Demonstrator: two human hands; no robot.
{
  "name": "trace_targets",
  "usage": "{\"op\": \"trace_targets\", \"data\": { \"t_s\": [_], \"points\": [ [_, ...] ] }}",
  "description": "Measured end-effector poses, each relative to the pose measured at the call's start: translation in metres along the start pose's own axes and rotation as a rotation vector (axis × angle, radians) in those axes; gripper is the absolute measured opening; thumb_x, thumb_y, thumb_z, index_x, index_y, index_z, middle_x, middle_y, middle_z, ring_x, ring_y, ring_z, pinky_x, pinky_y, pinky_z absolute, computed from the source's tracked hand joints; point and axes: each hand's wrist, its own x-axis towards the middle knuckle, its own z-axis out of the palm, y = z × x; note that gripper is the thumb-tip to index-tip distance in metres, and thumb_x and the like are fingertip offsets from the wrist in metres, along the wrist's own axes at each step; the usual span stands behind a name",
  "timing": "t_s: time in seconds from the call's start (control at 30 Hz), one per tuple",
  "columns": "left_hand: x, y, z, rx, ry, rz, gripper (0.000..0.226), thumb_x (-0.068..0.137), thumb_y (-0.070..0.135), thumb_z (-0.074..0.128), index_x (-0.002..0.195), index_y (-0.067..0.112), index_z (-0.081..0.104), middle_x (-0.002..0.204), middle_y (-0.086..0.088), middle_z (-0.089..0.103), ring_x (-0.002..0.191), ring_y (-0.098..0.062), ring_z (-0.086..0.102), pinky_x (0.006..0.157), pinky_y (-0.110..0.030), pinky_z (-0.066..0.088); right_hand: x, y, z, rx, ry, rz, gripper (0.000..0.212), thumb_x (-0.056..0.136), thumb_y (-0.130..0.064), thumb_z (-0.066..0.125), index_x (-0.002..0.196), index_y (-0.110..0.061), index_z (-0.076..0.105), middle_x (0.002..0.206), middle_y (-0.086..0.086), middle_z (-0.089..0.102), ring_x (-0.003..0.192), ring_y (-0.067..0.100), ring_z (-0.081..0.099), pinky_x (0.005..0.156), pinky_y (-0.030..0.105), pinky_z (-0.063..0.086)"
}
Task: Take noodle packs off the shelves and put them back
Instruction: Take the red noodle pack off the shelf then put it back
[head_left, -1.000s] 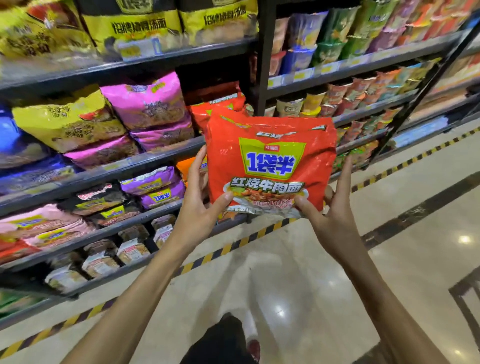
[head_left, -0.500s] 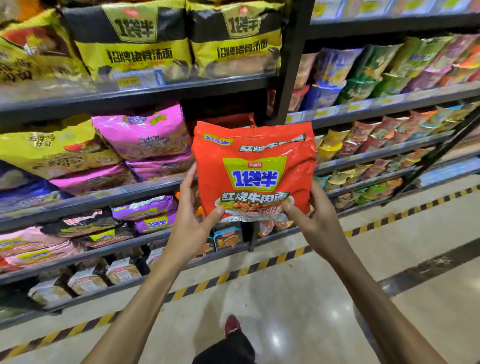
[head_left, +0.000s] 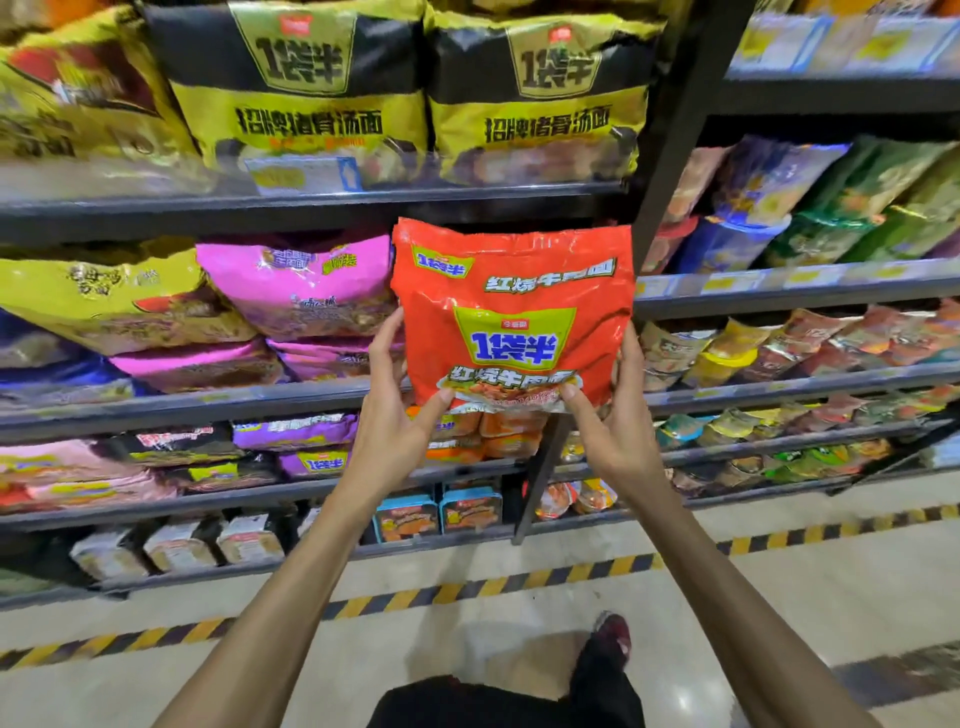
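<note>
A large orange-red noodle pack (head_left: 511, 291) with a green and blue label is held upright in front of the second shelf (head_left: 311, 397). My left hand (head_left: 392, 415) grips its lower left edge, thumb on the front and fingers behind. My right hand (head_left: 615, 426) grips the lower right corner the same way. The pack's top edge reaches just under the upper shelf board (head_left: 311, 210). It hides the shelf slot behind it, to the right of the pink packs (head_left: 306, 291).
Black-and-yellow packs (head_left: 296, 98) fill the top shelf. Yellow packs (head_left: 109, 299) lie left of the pink ones. A black upright post (head_left: 670, 156) stands just right of the held pack. Cup noodles (head_left: 810, 343) line the right-hand shelves. Striped floor tape (head_left: 467, 587) runs below.
The pack and both hands have risen and moved closer to the shelves, from open aisle to directly before the second shelf. The view has turned toward the shelving.
</note>
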Motion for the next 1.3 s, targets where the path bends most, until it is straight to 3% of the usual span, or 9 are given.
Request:
{"op": "trace_targets", "data": {
  "t_s": [0.1, 0.3, 0.43, 0.63, 0.8, 0.9, 1.0, 1.13, 1.3],
  "points": [
    [0.014, -0.018, 0.012, 0.028, 0.073, 0.05, 0.087, 0.096, 0.006, 0.067, 0.151, 0.047, 0.013, 0.149, 0.007, 0.046, 0.123, 0.004, 0.059, 0.1, -0.02, 0.052, 0.022, 0.024, 0.004, -0.021, 0.02, -0.058, 0.081, 0.101, -0.024, 0.059, 0.159, -0.035, 0.003, 0.162, -0.011, 0.026, 0.145, 0.006, 0.034, 0.115, 0.046, 0.038],
    [0.038, -0.061, 0.043, 0.157, 0.265, 0.151, 0.099, 0.092, -0.002, 0.069, 0.153, 0.047, 0.008, 0.157, 0.032, 0.023, 0.143, -0.007, 0.042, 0.117, -0.032, 0.038, 0.055, 0.075, 0.021, -0.05, 0.069, -0.21, 0.082, 0.096, -0.021, 0.061, 0.152, -0.046, 0.006, 0.159, 0.005, 0.032, 0.145, 0.022, 0.038, 0.114, 0.053, 0.037],
    [0.05, -0.076, 0.054, 0.24, 0.346, 0.201, 0.087, 0.089, 0.002, 0.062, 0.152, 0.025, 0.007, 0.139, 0.042, 0.03, 0.115, 0.014, 0.044, 0.094, -0.013, 0.038, 0.074, 0.099, 0.032, -0.099, 0.098, -0.278, 0.084, 0.091, -0.006, 0.061, 0.149, -0.038, 0.009, 0.148, 0.005, 0.034, 0.139, 0.024, 0.038, 0.118, 0.027, 0.029],
    [0.069, -0.096, 0.063, 0.292, 0.41, 0.256, 0.087, 0.081, -0.015, 0.055, 0.147, 0.015, 0.008, 0.126, 0.012, 0.044, 0.103, -0.013, 0.053, 0.086, -0.017, 0.035, 0.1, 0.117, 0.05, -0.109, 0.118, -0.336, 0.072, 0.082, 0.005, 0.055, 0.147, 0.002, 0.023, 0.143, 0.031, 0.034, 0.133, 0.025, 0.034, 0.111, 0.003, 0.018],
    [0.083, -0.11, 0.074, 0.276, 0.453, 0.248, 0.08, 0.081, -0.004, 0.047, 0.146, 0.022, 0.01, 0.122, -0.012, 0.056, 0.101, -0.029, 0.058, 0.081, -0.029, 0.043, 0.108, 0.118, 0.057, -0.088, 0.089, -0.309, 0.09, 0.084, 0.016, 0.053, 0.153, -0.024, 0.013, 0.151, 0.018, 0.027, 0.137, -0.007, 0.025, 0.107, -0.003, 0.013],
    [0.089, -0.118, 0.076, 0.27, 0.444, 0.183, 0.079, 0.083, 0.002, 0.046, 0.149, 0.025, 0.01, 0.127, -0.025, 0.059, 0.104, -0.042, 0.063, 0.085, -0.041, 0.05, 0.117, 0.122, 0.061, -0.053, 0.092, -0.247, 0.074, 0.084, 0.009, 0.052, 0.151, -0.001, 0.019, 0.144, 0.019, 0.038, 0.13, 0.011, 0.039, 0.112, 0.012, 0.026],
    [0.094, -0.113, 0.078, 0.269, 0.398, 0.201, 0.081, 0.088, 0.002, 0.049, 0.158, 0.005, 0.006, 0.127, -0.008, 0.053, 0.103, -0.013, 0.054, 0.087, -0.026, 0.041, 0.125, 0.122, 0.065, -0.076, 0.1, -0.21, 0.065, 0.092, 0.0, 0.052, 0.151, -0.002, 0.023, 0.146, 0.014, 0.041, 0.134, 0.024, 0.042, 0.115, 0.036, 0.033],
    [0.106, -0.1, 0.067, 0.282, 0.324, 0.231, 0.087, 0.098, 0.034, 0.054, 0.158, 0.043, -0.008, 0.145, -0.01, 0.055, 0.122, -0.022, 0.059, 0.102, -0.037, 0.047, 0.132, 0.114, 0.065, -0.059, 0.118, -0.21, 0.07, 0.101, -0.017, 0.055, 0.158, -0.016, 0.014, 0.153, 0.006, 0.04, 0.139, 0.018, 0.041, 0.114, 0.032, 0.035],
    [0.12, -0.088, 0.061, 0.288, 0.359, 0.21, 0.071, 0.105, 0.034, 0.048, 0.158, 0.042, 0.001, 0.144, -0.007, 0.058, 0.12, -0.032, 0.062, 0.101, -0.045, 0.05, 0.138, 0.1, 0.072, -0.067, 0.223, -0.131, 0.068, 0.1, -0.028, 0.054, 0.156, -0.025, 0.016, 0.151, 0.004, 0.044, 0.136, 0.021, 0.044, 0.11, 0.04, 0.04]
  ]
}}
